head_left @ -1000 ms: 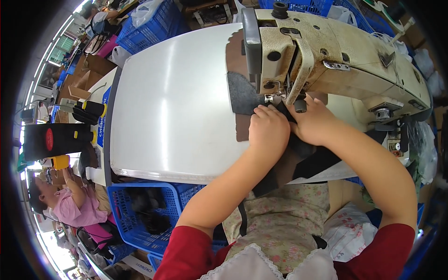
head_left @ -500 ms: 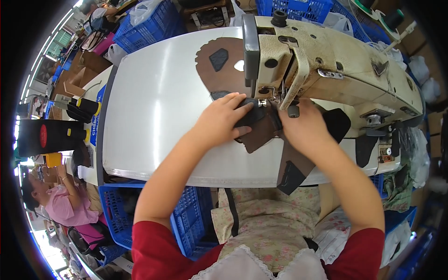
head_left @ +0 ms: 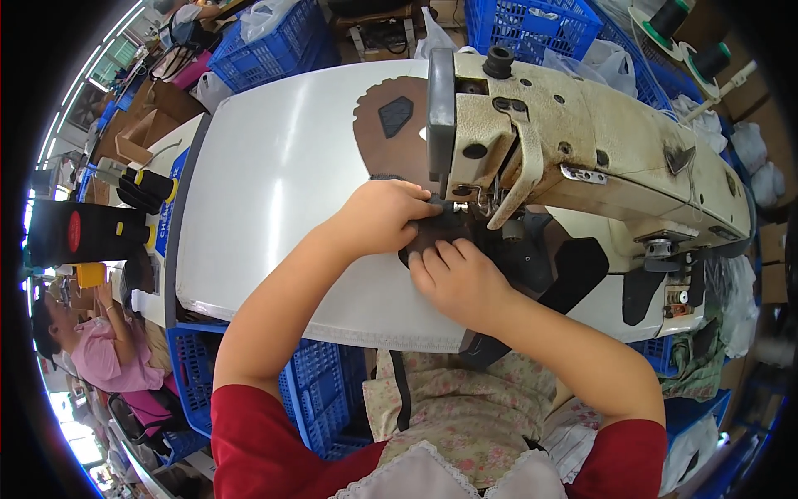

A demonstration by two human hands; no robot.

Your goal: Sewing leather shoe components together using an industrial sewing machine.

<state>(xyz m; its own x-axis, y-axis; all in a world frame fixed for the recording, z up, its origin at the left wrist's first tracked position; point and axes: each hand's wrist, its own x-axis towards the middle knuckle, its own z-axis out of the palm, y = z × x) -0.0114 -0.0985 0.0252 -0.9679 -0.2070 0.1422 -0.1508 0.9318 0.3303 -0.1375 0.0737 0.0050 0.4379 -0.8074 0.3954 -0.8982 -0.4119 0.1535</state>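
Under the head of the cream industrial sewing machine (head_left: 582, 141), left hand (head_left: 384, 218) curled, fingertips pinching the upper edge of a dark fabric piece (head_left: 445, 233) right at the needle area. Just below, right hand (head_left: 457, 279) laid flat, fingers spread and pressing the same dark piece onto the white machine table (head_left: 274, 183); both hands touching each other's working spot, nearly side by side. Beyond the left hand, toward the far edge of the table, a brown scalloped-edged cut piece (head_left: 391, 150) carrying a small dark patch (head_left: 396, 116), partly hidden behind the machine's head. To the right of the right hand, further dark cut pieces (head_left: 578, 274) lying on the table under the machine arm. Red sleeves at the lower edge, floral cloth across the lap. Blue plastic crates (head_left: 195, 378) under the table's near left corner and more beyond its far side. Farther left, black thread cones with yellow ends (head_left: 145, 190), and a seated person in a pink top (head_left: 104, 358) at the picture's left rim.
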